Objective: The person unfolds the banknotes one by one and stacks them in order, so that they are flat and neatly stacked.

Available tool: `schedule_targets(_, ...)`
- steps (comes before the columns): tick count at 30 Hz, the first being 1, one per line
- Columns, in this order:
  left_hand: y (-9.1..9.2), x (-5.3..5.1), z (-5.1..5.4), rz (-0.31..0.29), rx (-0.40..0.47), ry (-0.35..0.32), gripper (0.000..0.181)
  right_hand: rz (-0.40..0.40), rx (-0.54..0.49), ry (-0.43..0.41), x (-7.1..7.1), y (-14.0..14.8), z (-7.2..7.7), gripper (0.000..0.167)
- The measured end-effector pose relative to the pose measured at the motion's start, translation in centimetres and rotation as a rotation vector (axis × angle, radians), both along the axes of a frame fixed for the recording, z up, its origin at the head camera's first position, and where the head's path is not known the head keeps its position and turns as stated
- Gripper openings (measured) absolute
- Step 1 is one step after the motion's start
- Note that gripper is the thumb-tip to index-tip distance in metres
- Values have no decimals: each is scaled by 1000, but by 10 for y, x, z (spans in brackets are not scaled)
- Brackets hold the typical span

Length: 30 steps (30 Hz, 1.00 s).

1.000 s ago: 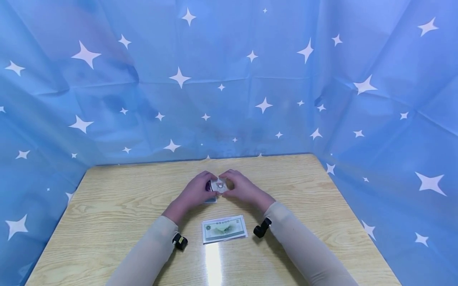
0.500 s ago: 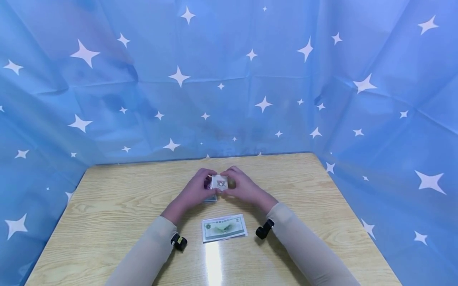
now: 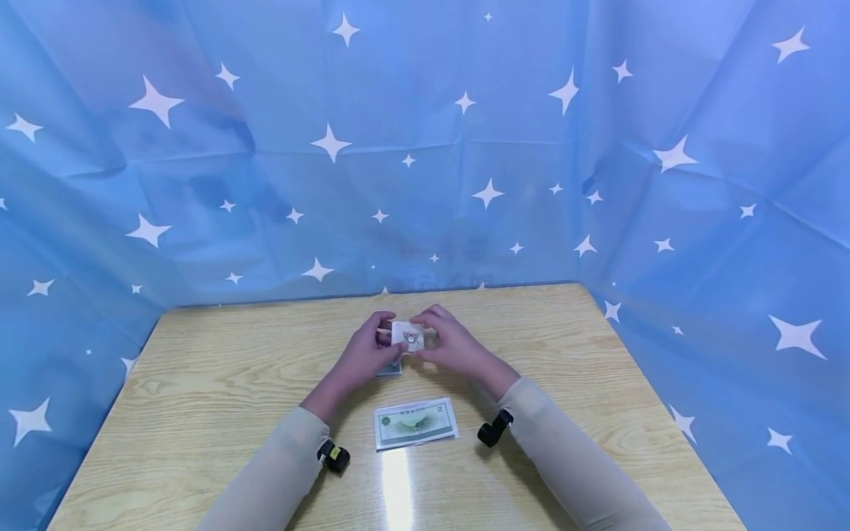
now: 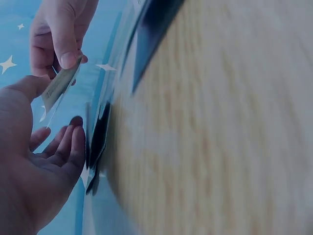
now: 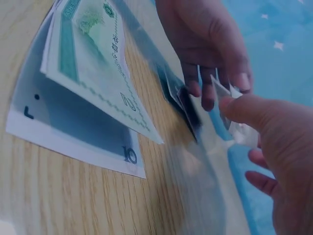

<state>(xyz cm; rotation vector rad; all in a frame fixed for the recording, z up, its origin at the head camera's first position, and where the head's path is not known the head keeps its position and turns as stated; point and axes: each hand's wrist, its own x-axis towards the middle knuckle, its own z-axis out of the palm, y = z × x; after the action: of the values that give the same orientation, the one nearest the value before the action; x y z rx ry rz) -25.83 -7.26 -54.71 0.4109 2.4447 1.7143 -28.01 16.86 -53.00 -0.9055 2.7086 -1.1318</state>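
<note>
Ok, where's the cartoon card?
In the head view, the card is between the left hand and right hand, beyond the green note; the right pinches it.

Banknotes (image 3: pixel 416 425) on tbl (image 3: pixel 199 413), card (image 3: pixel 406 333) above tbl bhd 'em.

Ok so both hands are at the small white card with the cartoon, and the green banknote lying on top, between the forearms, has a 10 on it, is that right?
Not quite: the number is wrong. The head view shows a 2 on the green banknote. The rest stands: both hands, left hand and right hand, are at the small white card.
</note>
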Motion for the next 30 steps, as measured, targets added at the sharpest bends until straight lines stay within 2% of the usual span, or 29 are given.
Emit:
schedule_targets(8,4,2,4,6,34,-2,50,22,-18,33,2,-1,3,63)
schedule_targets(11,5,2,5,1,43,-8,46,19,-14,38,3,-1,5,64)
schedule_targets(16,5,2,5,-3,62,-20,46,18,-7,43,6,-1,7,65)
schedule_targets(20,4,2,6,-9,77,-18,47,20,-18,51,6,-2,8,60)
schedule_targets(24,4,2,8,-39,81,-14,49,-2,-36,45,7,-4,11,50)
schedule_targets(30,2,3,12,-96,44,-6,57,2,-80,-15,8,-7,16,39)
